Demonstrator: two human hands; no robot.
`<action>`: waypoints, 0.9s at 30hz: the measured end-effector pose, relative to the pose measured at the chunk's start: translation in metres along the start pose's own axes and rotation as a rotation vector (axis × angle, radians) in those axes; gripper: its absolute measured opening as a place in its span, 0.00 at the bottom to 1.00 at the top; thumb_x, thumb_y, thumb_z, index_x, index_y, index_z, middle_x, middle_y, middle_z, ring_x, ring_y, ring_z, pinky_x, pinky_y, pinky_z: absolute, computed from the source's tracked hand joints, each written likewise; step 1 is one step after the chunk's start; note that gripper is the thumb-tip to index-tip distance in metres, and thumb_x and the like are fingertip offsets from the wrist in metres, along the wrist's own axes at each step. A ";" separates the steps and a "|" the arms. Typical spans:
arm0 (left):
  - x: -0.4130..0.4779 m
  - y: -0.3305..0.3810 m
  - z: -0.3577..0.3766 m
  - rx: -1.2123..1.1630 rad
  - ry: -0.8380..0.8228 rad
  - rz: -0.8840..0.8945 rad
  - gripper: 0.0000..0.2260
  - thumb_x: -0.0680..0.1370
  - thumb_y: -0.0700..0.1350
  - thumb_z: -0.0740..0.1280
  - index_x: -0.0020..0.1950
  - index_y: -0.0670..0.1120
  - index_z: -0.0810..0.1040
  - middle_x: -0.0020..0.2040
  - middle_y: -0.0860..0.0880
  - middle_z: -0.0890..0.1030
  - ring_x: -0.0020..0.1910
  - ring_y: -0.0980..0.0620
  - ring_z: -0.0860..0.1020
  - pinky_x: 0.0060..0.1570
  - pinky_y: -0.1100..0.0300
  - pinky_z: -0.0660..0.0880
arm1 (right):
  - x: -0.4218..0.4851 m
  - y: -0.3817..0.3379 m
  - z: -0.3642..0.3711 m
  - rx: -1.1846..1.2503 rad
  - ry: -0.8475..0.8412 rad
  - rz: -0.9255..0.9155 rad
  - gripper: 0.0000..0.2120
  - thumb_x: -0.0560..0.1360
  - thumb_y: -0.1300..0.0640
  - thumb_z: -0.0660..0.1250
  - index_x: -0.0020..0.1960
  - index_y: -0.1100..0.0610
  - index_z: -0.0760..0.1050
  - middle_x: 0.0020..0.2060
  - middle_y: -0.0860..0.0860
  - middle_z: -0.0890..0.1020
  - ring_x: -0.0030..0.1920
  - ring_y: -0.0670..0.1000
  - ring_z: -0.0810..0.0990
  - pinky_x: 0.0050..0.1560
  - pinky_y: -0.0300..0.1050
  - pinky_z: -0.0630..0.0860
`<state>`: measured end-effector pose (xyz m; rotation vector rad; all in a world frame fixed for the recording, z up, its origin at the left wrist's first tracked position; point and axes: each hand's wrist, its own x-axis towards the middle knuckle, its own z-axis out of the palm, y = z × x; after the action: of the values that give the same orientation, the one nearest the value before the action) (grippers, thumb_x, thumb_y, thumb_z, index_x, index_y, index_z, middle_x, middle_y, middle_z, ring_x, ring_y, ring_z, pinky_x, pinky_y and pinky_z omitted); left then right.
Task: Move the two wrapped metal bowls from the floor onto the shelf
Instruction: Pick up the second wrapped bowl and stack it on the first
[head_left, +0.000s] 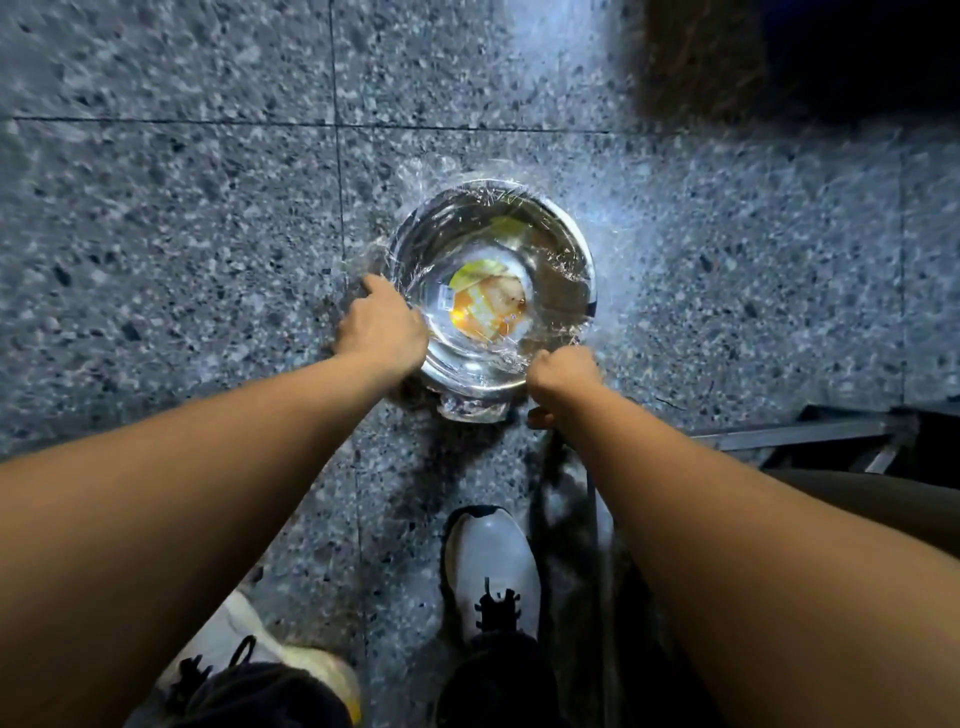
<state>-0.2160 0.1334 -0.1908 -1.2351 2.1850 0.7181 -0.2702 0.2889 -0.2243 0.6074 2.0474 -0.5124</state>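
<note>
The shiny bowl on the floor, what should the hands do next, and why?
Probably close both hands on the rim and lift straight up. The left hand and right hand already sit at opposite edges of the wrapped metal bowl, which rests on the floor. A level lift seems wise, since the plastic wrap looks slippery.

Your plastic-wrapped round metal bowl (491, 291) sits on the speckled stone tile floor (182, 234) at frame centre. Your left hand (382, 330) meets its left rim, your right hand (563, 371) its lower right rim. Your two pale laced shoes (491, 566) stand below; a metal shelf frame (810, 434) lies at right.
</note>
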 end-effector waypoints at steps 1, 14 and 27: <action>0.002 0.000 0.002 -0.036 0.002 -0.020 0.25 0.80 0.45 0.60 0.72 0.36 0.57 0.62 0.34 0.75 0.56 0.33 0.76 0.50 0.46 0.75 | 0.001 -0.001 0.001 0.056 -0.002 0.005 0.23 0.76 0.56 0.61 0.68 0.66 0.67 0.63 0.63 0.76 0.58 0.64 0.79 0.54 0.60 0.81; -0.020 0.002 -0.042 -0.409 0.029 -0.184 0.18 0.79 0.44 0.59 0.66 0.36 0.69 0.65 0.35 0.73 0.61 0.37 0.73 0.57 0.50 0.70 | -0.063 -0.040 -0.023 0.308 0.303 -0.082 0.20 0.82 0.54 0.55 0.68 0.66 0.68 0.66 0.65 0.74 0.63 0.63 0.75 0.60 0.50 0.70; -0.124 0.021 -0.258 -0.621 0.297 -0.158 0.16 0.80 0.44 0.58 0.64 0.36 0.68 0.65 0.34 0.72 0.63 0.37 0.71 0.58 0.52 0.66 | -0.257 -0.153 -0.101 0.277 0.291 -0.425 0.20 0.83 0.53 0.54 0.66 0.67 0.67 0.64 0.65 0.75 0.61 0.63 0.74 0.55 0.48 0.69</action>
<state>-0.2258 0.0446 0.0822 -1.9015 2.1215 1.2728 -0.3085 0.1686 0.0649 0.4212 2.4182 -1.0186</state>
